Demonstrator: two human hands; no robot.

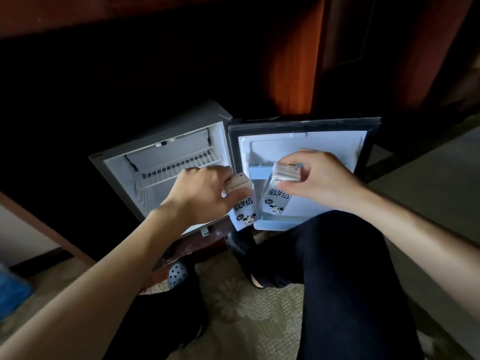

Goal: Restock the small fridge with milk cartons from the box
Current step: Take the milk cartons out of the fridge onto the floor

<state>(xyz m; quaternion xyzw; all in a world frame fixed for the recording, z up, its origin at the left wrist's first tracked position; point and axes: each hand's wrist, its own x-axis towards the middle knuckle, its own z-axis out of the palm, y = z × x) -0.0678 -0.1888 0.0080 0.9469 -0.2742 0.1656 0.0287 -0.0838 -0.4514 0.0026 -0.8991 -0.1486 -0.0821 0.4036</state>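
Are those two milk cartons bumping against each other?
Apart. The head view shows a strip of the fridge door between the left carton and the right carton.

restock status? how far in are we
Early. Done: the fridge door is open; no carton shows on the wire shelf. In hand: the left hand grips the left carton by the fridge opening; the right hand grips the right carton by its top, low at the door shelf. Left: release both, fetch more; the box is not clearly in view.
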